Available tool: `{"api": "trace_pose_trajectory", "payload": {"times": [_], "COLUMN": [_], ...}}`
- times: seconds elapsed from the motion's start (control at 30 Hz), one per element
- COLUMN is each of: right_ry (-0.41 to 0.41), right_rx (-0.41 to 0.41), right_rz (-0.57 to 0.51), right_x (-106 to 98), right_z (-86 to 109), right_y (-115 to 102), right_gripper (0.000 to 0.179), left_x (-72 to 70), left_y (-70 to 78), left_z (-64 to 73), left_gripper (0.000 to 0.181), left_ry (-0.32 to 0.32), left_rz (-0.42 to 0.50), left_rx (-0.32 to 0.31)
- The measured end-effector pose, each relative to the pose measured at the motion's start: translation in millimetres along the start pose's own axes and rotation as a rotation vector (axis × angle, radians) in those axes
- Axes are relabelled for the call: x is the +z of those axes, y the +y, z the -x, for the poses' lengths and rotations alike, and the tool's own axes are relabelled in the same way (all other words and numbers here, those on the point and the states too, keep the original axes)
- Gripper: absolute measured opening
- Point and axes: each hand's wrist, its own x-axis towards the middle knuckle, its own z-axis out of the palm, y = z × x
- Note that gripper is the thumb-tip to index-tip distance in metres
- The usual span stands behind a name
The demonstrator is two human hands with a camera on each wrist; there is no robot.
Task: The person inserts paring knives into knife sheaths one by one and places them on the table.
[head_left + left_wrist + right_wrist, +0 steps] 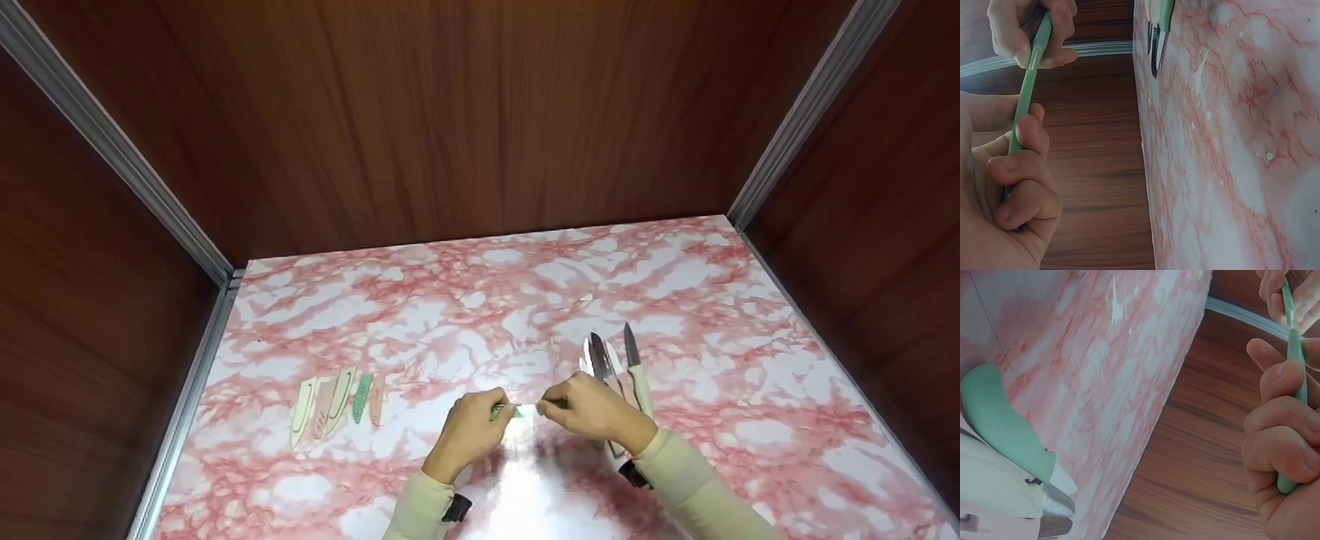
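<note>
My left hand (472,427) grips a slim green blade sheath (1024,93), its fingers curled round it. Opposite, my right hand (592,405) holds the green handle of a knife (1296,349). Sheath and handle are lined up end to end, with only a short bit of blade (1291,322) showing between them; the rest of the blade is hidden in the sheath. Both hands are close together over the front middle of the table.
On the left lie several sheaths: cream (304,411), pink and green (362,397). Several knives lie grouped by the right forearm, one with a cream handle (641,386), another with a green handle (1008,419). Wooden panels (450,127) enclose the marbled table (480,300).
</note>
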Motion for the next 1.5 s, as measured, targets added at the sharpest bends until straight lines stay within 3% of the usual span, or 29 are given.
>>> {"api": "trace_pose_trajectory", "payload": {"times": [0.23, 1.0, 1.3, 1.5], "right_ry": [-0.006, -0.029, -0.038, -0.03], "right_rx": [0.016, 0.043, 0.059, 0.021], "right_rz": [-0.013, -0.011, 0.006, 0.008], "right_x": [-1.7, -2.2, -2.6, -1.5], "right_z": [-0.7, -3.4, -4.5, -6.3], "right_y": [-0.2, -5.1, -7.2, -6.6], "right_gripper": [0.037, 0.036, 0.025, 0.023], "left_x": [1.1, 1.0, 1.9, 2.6], "left_y": [0.8, 3.2, 6.0, 8.5], "left_z": [-2.3, -4.3, -4.3, -6.6], "left_gripper": [0.018, 0.022, 0.019, 0.02], "left_ry": [0.009, 0.016, 0.02, 0.031], "left_rz": [0.001, 0.012, -0.004, -0.029], "left_rx": [0.02, 0.029, 0.04, 0.039]}}
